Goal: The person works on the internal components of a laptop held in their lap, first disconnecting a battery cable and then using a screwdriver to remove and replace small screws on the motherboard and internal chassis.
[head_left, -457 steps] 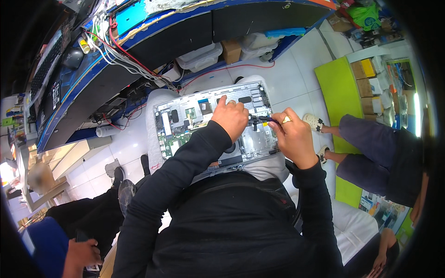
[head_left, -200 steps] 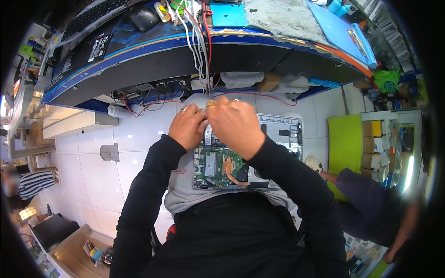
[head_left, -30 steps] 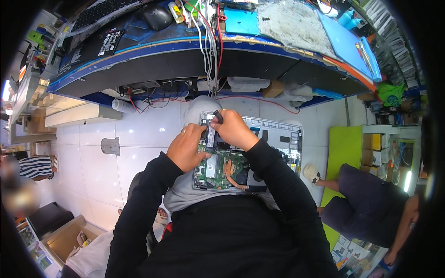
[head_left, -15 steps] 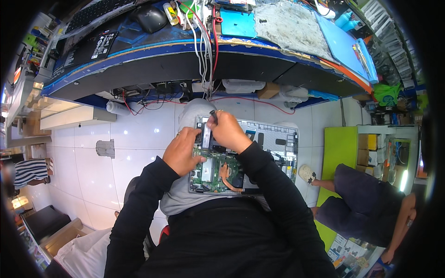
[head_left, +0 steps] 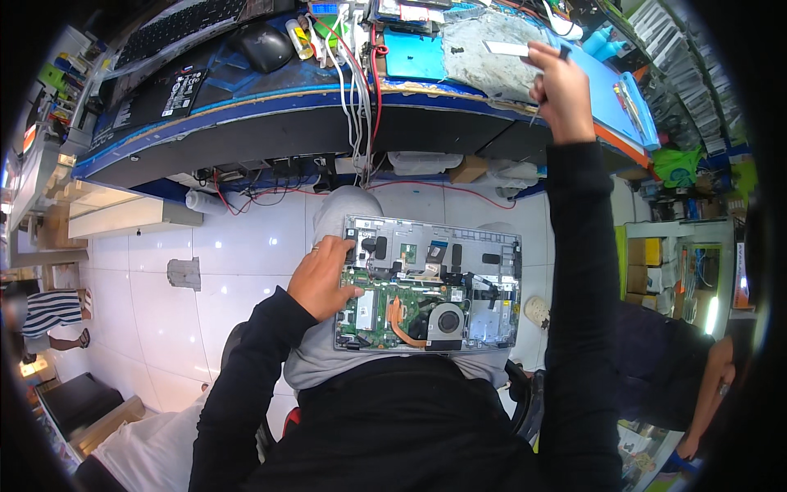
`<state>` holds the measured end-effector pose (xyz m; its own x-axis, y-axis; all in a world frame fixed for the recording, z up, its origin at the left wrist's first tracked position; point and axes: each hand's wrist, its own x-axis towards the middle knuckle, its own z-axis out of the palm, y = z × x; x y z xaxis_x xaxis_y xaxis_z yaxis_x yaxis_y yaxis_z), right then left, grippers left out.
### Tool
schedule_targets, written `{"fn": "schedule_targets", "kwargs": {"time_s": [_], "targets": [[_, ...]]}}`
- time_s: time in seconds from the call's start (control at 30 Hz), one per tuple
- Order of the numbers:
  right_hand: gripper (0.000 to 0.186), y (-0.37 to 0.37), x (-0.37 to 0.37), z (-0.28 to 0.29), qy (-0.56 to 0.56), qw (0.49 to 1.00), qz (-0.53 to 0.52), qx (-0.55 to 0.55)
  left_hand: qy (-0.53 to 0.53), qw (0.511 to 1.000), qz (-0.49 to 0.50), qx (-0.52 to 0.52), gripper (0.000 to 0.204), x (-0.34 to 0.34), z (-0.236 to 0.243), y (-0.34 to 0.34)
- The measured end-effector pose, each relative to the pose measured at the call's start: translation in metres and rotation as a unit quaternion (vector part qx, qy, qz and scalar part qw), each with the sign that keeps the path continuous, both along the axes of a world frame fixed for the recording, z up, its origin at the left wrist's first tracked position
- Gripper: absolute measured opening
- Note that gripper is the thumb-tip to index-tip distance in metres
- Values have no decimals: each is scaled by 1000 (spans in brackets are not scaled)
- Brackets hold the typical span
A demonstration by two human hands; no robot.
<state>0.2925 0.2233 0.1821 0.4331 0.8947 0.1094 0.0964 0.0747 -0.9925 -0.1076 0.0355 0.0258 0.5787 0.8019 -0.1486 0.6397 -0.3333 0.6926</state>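
An opened laptop base (head_left: 479,279) lies across my lap. Its green circuit board (head_left: 381,305), copper heat pipe (head_left: 397,316) and round fan (head_left: 446,321) are exposed. My left hand (head_left: 321,279) grips the base's left edge, thumb over the board. Raised over the far bench at the right, my right hand (head_left: 564,94) pinches a flat, silvery-white strip (head_left: 504,49) at its right end. That same hand also holds a screwdriver (head_left: 565,52); its dark handle end shows above the fingers and a thin shaft below. The strip is above a grey mat (head_left: 484,70); contact cannot be told.
The bench carries a light-blue pad (head_left: 414,56), a black mouse (head_left: 264,47), a battery pack (head_left: 179,92) and a blue tray of tools (head_left: 638,107). White cables (head_left: 354,107) hang over its front edge. A seated person (head_left: 668,361) is at right.
My right hand has left the laptop's upper left area and moved far right to the bench, carrying the silvery strip and screwdriver. My left hand stays at the laptop's edge.
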Motion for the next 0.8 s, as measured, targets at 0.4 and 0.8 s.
{"fn": "schedule_targets", "kwargs": {"time_s": [0.4,0.8], "targets": [[12,146,31,-49,-49,992,46,-109,7,1000,-3,-5,81,-1,0,0],[15,138,30,-44,-113,982,60,-137,6,1000,-5,-1,81,-2,1,0]]}}
